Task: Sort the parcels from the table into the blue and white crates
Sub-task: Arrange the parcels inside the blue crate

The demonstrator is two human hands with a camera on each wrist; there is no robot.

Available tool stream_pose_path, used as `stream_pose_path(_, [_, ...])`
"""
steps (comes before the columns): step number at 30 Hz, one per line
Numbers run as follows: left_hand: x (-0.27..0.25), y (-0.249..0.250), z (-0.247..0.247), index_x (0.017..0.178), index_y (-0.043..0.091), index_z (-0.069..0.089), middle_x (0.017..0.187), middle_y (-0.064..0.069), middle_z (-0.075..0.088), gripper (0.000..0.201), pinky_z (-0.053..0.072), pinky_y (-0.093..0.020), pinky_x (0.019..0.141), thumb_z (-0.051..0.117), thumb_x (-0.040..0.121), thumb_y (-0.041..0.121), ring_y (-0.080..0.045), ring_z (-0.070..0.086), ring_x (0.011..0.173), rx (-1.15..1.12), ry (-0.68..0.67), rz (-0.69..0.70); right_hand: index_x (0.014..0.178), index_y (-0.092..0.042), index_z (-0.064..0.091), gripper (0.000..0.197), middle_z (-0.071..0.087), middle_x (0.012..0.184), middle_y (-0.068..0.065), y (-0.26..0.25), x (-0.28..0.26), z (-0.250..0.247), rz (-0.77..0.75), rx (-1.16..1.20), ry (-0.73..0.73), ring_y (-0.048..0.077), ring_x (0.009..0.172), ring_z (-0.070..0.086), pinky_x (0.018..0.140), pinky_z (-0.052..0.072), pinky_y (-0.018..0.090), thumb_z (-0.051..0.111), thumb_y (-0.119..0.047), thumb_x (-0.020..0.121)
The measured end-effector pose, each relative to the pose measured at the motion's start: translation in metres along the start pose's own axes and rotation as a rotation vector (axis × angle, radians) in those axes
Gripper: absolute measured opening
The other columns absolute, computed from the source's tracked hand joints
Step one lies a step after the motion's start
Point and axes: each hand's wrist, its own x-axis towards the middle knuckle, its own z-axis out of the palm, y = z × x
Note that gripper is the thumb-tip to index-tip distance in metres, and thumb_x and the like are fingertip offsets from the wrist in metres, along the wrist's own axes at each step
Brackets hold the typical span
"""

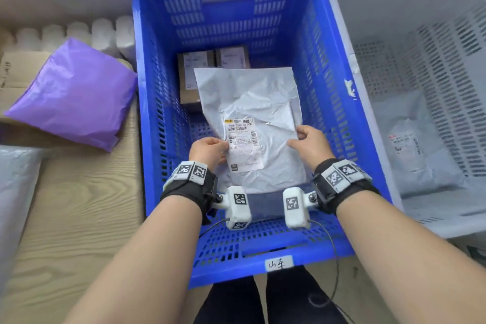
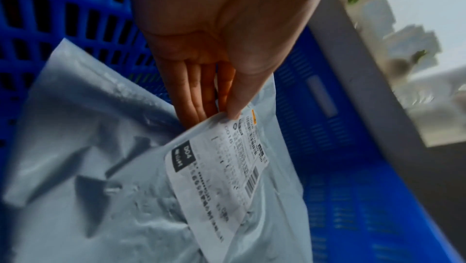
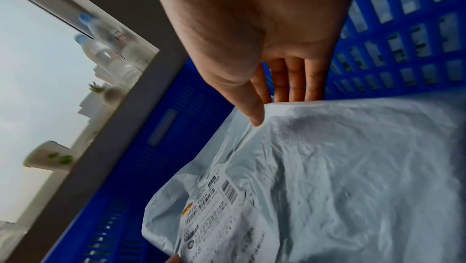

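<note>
A white poly mailer (image 1: 252,113) with a printed label (image 1: 242,143) hangs inside the blue crate (image 1: 331,92). My left hand (image 1: 209,151) pinches its left edge, thumb on the label and fingers (image 2: 199,96) underneath the mailer (image 2: 126,167). At the right edge my right hand (image 1: 306,146) pinches the mailer (image 3: 340,167) too, thumb (image 3: 252,108) on top and fingers behind. Two brown boxes (image 1: 196,73) lie on the crate floor behind the mailer. The white crate (image 1: 447,66) stands to the right with a white parcel (image 1: 413,144) in it.
A purple poly parcel (image 1: 73,92) lies on the wooden table (image 1: 79,205) left of the blue crate, beside cardboard and a row of white bottles (image 1: 79,34). Another pale bag (image 1: 15,187) shows at the far left edge.
</note>
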Motion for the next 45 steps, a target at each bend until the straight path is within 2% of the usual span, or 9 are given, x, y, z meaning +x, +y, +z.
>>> stream_pose_path(6, [0.019,-0.028,0.008,0.057,0.015,0.065,0.074,-0.015,0.070,0.029,0.060,-0.048,0.081,0.069,0.085,0.006,-0.038,0.071,0.086,0.162,0.027,-0.027,0.128,-0.002,0.057,0.040,0.059,0.123,0.017,0.019,0.013,0.006,0.067,-0.195,-0.127,0.034,0.115,0.056,0.088,0.042,0.032,0.063,-0.013,0.089])
stream_pose_path(12, [0.026,-0.075,0.063,0.067,0.016,0.061,0.069,-0.003,0.064,0.022,0.058,-0.038,0.083,0.063,0.088,0.012,-0.025,0.068,0.078,0.595,-0.188,-0.177,0.137,-0.005,0.048,0.045,0.049,0.139,0.018,0.099,0.034,0.014,0.300,-0.360,-0.296,0.034,0.125,0.050,0.101,0.043,0.040,0.056,-0.016,0.094])
stream_pose_path(16, [0.023,-0.072,0.061,0.075,0.014,0.055,0.083,-0.011,0.059,0.021,0.046,-0.029,0.062,0.056,0.096,0.020,-0.023,0.057,0.073,0.906,-0.286,-0.167,0.145,-0.007,0.041,0.053,0.045,0.147,0.017,0.098,0.037,0.020,0.283,-0.335,-0.315,0.032,0.132,0.046,0.103,0.039,0.034,0.057,-0.016,0.095])
stream_pose_path(18, [0.024,-0.072,0.058,0.103,0.005,0.064,0.110,-0.023,0.062,0.018,0.051,-0.037,0.078,0.052,0.096,0.016,-0.032,0.063,0.099,0.948,-0.216,-0.146,0.145,-0.009,0.042,0.056,0.043,0.148,0.016,0.096,0.038,0.024,0.253,-0.331,-0.335,0.031,0.131,0.047,0.103,0.040,0.034,0.061,-0.017,0.093])
stream_pose_path(20, [0.028,-0.069,0.057,0.130,0.010,0.056,0.131,-0.015,0.058,0.035,0.047,-0.036,0.094,0.049,0.095,0.014,-0.031,0.057,0.118,0.995,-0.150,-0.066,0.147,-0.013,0.041,0.059,0.039,0.149,0.015,0.091,0.039,0.024,0.199,-0.338,-0.336,0.031,0.128,0.050,0.102,0.043,0.036,0.063,-0.018,0.092])
stream_pose_path(25, [0.035,-0.067,0.072,0.141,0.019,0.044,0.145,-0.008,0.039,0.051,0.047,-0.044,0.096,0.049,0.092,0.007,-0.029,0.043,0.128,1.294,-0.198,0.324,0.154,-0.029,0.024,0.084,0.020,0.158,0.011,0.084,0.049,0.026,-0.131,-0.692,-0.389,0.032,0.143,0.028,0.110,0.036,0.042,0.069,-0.016,0.085])
stream_pose_path(29, [0.042,-0.082,0.088,0.149,0.026,0.026,0.161,-0.010,0.006,0.067,0.038,-0.045,0.106,0.054,0.090,0.014,-0.033,0.017,0.145,1.557,-0.331,0.396,0.156,-0.037,-0.001,0.112,-0.015,0.164,0.005,0.094,0.061,0.039,-0.273,-1.022,-0.518,0.027,0.152,-0.006,0.121,0.016,0.051,0.073,-0.006,0.078])
stream_pose_path(38, [0.063,-0.110,0.093,0.155,0.035,0.001,0.163,-0.002,-0.020,0.091,0.032,-0.047,0.115,0.062,0.091,0.015,-0.030,-0.003,0.151,1.600,-0.483,0.288,0.155,-0.034,-0.009,0.115,-0.023,0.162,0.006,0.108,0.076,0.052,-0.211,-1.169,-0.601,0.028,0.152,-0.010,0.110,0.036,0.049,0.070,-0.001,0.079])
stream_pose_path(45, [0.057,-0.097,0.088,0.152,0.034,0.021,0.164,-0.002,-0.010,0.074,0.040,-0.047,0.107,0.056,0.089,0.013,-0.030,0.006,0.150,1.575,-0.486,0.305,0.156,-0.029,0.013,0.095,-0.010,0.165,0.006,0.100,0.073,0.048,-0.170,-1.027,-0.580,0.028,0.152,-0.002,0.113,0.033,0.050,0.070,-0.011,0.081])
